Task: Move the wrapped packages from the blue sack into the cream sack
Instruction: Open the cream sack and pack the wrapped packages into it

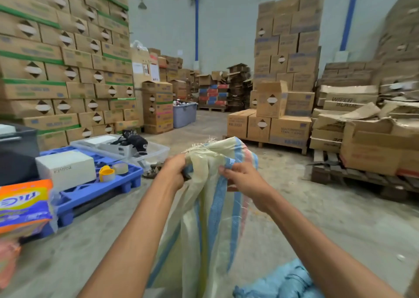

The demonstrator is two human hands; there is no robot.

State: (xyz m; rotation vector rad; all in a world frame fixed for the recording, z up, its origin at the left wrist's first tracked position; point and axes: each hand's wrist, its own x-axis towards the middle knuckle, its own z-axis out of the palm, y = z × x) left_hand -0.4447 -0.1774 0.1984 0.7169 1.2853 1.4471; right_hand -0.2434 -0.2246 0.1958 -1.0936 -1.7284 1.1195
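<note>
From the head view we are looking down our own two bare forearms, both stretched forward and converging in the middle of the scene. Our left hand (pixel 173 173) has its grip closed round a bunched fold at the top of the cream sack (pixel 204 207), fingers curled into the cloth, knuckles facing us. Our right hand (pixel 243 179) sits just to the right of it, wrist cocked, fingers curled and pinching the same gathered mouth along a blue stripe. Both grips are holding sack cloth, the two hands close together but apart.

The cream sack hangs from our hands down to the near edge of the scene. It is woven cream cloth with broad blue stripes and a fainter pink one on the right side, and the top edge above our hands is frayed into loose threads. Whether anything lies inside it, we cannot tell.

Near right, at the bottom edge under our right forearm, lies the blue sack (pixel 283 281), crumpled on the concrete floor (pixel 317 218), just beside the foot of the cream one. No wrapped packages show in it from here.

To the left sits a blue plastic pallet (pixel 95 188) carrying a white box (pixel 65 168) and a yellow tape dispenser (pixel 106 173). An orange packet (pixel 22 204) fills the near left edge. Tall stacks of cardboard cartons (pixel 68 59) stand far left and far right.
</note>
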